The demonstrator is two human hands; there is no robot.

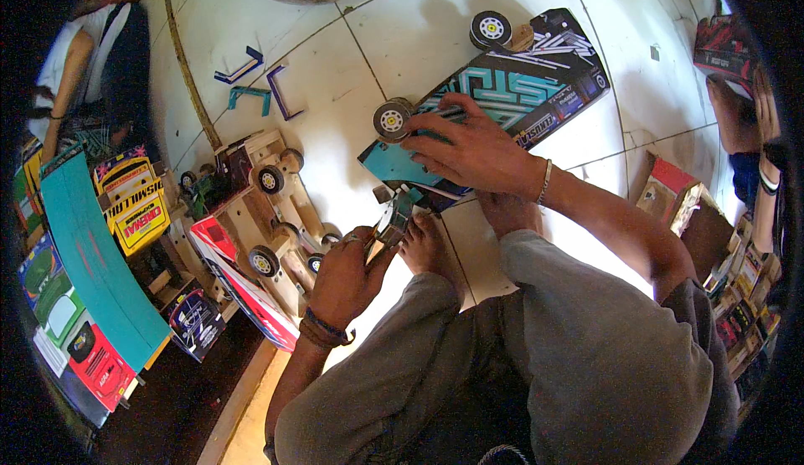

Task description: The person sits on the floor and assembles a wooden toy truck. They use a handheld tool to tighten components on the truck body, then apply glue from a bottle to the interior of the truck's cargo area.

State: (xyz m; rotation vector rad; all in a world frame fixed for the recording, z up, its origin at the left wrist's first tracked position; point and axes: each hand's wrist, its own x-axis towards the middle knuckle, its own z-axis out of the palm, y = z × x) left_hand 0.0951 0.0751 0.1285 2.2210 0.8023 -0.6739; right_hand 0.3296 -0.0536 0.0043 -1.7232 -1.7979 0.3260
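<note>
A wooden toy truck [536,88], black with teal graphics, lies on its side on the tiled floor, with one black wheel [391,121] near its teal end and another wheel [491,28] farther off. My right hand [479,147] rests on the truck with its fingers spread, the fingertips close to the nearer wheel. Closed in my left hand [345,279] is a small hand tool [394,218] with shiny metal and dark green parts, close to the truck's near end; its exact kind is unclear. My bare feet [425,245] are beside the truck.
Several wooden toy trucks with wheels [270,178] and painted panels crowd the left, beside a long teal board [94,260]. Small bent strips, blue and teal [251,96], lie on the floor. Another person [79,80] sits at far left. More truck parts [670,197] stand at right.
</note>
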